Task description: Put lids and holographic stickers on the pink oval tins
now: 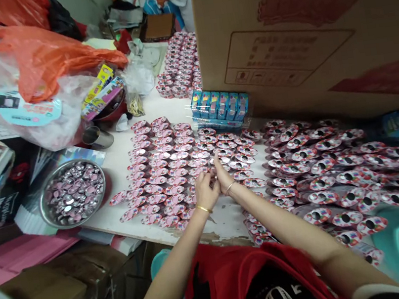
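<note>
Left hand curled shut on a small pink oval card pack | right hand touching it, grip hidden: cannot tell | pack between your hands, over white tabletop | keep it level, edge matched to the pink pack rows just beyond your fingertips.

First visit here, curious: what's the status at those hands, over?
Left hand and right hand meet over pink oval packets; grip unclear. Packets lie in rows across white table. Steel bowl of round badges sits left, apart.
</note>
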Demonstrator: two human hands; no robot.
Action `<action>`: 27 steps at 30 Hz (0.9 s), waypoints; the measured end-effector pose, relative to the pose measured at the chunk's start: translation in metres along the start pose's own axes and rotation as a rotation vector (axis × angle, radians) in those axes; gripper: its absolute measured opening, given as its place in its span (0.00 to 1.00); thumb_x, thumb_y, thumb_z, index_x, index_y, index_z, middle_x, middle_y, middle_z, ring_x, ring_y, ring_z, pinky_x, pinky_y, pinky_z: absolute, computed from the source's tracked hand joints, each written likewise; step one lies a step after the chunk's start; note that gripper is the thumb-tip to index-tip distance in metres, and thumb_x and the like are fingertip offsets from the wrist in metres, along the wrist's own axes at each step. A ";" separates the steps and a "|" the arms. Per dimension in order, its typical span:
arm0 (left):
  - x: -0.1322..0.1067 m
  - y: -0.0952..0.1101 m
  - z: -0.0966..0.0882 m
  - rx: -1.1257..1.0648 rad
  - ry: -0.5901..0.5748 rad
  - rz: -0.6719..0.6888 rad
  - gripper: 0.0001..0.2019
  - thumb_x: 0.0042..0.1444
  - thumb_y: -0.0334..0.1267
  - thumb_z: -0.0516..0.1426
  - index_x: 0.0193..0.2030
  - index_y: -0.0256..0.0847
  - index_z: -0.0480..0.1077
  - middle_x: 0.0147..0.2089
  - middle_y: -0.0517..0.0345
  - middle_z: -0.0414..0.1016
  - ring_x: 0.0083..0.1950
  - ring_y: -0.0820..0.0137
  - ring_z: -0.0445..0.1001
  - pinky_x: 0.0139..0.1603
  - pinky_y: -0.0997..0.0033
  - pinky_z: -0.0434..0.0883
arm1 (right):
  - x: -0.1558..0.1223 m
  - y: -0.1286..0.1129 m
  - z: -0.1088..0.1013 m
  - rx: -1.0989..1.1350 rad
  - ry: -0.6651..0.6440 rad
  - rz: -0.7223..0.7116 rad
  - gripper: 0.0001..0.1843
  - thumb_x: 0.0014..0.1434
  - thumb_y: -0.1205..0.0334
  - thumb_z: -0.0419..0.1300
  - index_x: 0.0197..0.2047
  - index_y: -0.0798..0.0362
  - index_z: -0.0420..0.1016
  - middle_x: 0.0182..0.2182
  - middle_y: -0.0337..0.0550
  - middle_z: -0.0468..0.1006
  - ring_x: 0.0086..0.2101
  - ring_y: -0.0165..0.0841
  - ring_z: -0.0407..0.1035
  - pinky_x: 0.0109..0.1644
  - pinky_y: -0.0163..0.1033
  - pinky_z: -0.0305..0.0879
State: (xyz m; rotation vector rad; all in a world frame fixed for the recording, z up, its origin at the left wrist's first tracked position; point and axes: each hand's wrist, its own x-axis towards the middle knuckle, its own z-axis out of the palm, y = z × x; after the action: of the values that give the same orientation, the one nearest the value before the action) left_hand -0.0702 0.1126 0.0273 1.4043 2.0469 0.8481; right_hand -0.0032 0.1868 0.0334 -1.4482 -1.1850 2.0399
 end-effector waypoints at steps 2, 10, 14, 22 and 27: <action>0.000 0.001 0.006 0.064 0.046 -0.048 0.05 0.53 0.34 0.55 0.35 0.41 0.72 0.37 0.51 0.69 0.43 0.63 0.69 0.45 0.64 0.65 | -0.004 0.001 0.005 0.121 0.011 0.040 0.44 0.57 0.27 0.26 0.40 0.52 0.69 0.19 0.38 0.67 0.22 0.32 0.65 0.28 0.37 0.67; 0.100 -0.027 -0.013 0.134 0.025 -0.309 0.06 0.55 0.37 0.54 0.37 0.41 0.70 0.36 0.52 0.75 0.39 0.66 0.73 0.42 0.68 0.66 | 0.029 -0.005 -0.020 -0.744 0.211 -0.384 0.25 0.66 0.50 0.45 0.58 0.55 0.67 0.48 0.53 0.70 0.50 0.38 0.64 0.54 0.42 0.62; 0.143 -0.027 -0.016 0.355 -0.114 -0.432 0.05 0.51 0.37 0.58 0.35 0.42 0.71 0.38 0.50 0.77 0.44 0.62 0.75 0.43 0.67 0.66 | 0.043 -0.012 -0.027 -1.204 0.110 -0.454 0.24 0.66 0.57 0.47 0.63 0.52 0.63 0.49 0.54 0.68 0.50 0.42 0.60 0.53 0.44 0.59; 0.176 -0.019 -0.012 0.489 -0.250 -0.363 0.08 0.54 0.40 0.56 0.40 0.43 0.72 0.43 0.52 0.79 0.47 0.64 0.76 0.45 0.70 0.68 | 0.062 -0.018 -0.023 -1.371 0.105 -0.434 0.26 0.68 0.60 0.42 0.67 0.56 0.56 0.49 0.55 0.68 0.48 0.42 0.57 0.49 0.44 0.54; 0.191 -0.014 -0.010 0.632 -0.394 -0.405 0.14 0.54 0.44 0.57 0.43 0.38 0.74 0.47 0.42 0.78 0.51 0.56 0.75 0.48 0.63 0.70 | 0.073 -0.018 -0.025 -1.421 0.055 -0.434 0.26 0.67 0.63 0.41 0.67 0.54 0.56 0.49 0.55 0.68 0.48 0.43 0.57 0.48 0.45 0.53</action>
State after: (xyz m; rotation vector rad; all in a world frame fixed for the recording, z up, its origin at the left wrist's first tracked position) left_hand -0.1494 0.2860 0.0119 1.2379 2.2411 -0.2569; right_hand -0.0135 0.2591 0.0018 -1.3995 -2.8248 0.6829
